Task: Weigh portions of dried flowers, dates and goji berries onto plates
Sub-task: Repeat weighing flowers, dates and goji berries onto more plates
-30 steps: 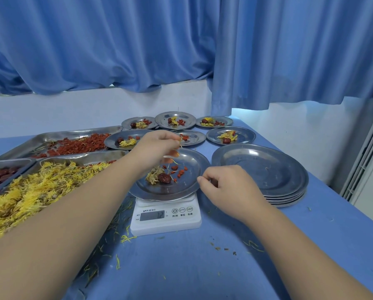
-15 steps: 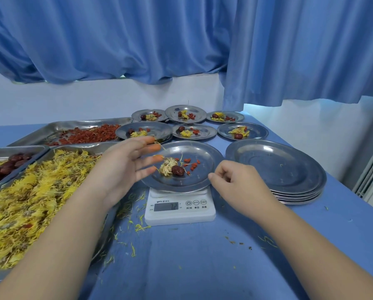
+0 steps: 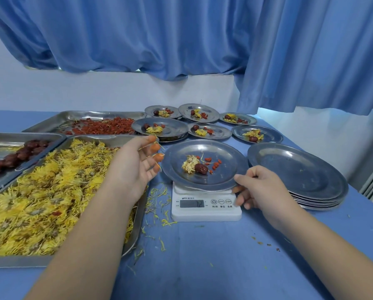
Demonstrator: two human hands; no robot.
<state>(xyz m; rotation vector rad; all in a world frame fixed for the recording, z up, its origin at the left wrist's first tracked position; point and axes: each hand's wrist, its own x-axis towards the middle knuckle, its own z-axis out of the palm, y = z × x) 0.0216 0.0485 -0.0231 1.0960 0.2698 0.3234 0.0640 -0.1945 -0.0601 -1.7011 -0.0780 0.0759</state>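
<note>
A steel plate point(image 3: 226, 156) sits on a white kitchen scale point(image 3: 206, 205). On it lie a tuft of dried yellow flowers point(image 3: 190, 165), one dark date point(image 3: 201, 168) and a few goji berries point(image 3: 213, 163). My left hand point(image 3: 135, 167) hovers just left of the plate, palm up, fingers straight, orange-stained tips, holding nothing. My right hand point(image 3: 259, 187) pinches the plate's near right rim, thumb on top and fingers below.
Three trays lie at the left: yellow flowers point(image 3: 40, 191), dates point(image 3: 10, 156), goji berries point(image 3: 103, 127). Several filled plates point(image 3: 207, 131) stand behind the scale. A stack of empty plates point(image 3: 298, 172) sits at the right. Loose petals litter the blue tablecloth point(image 3: 203, 256).
My left hand has drawn back from above the plate to its left side and opened. My right hand has closed on the plate's rim.
</note>
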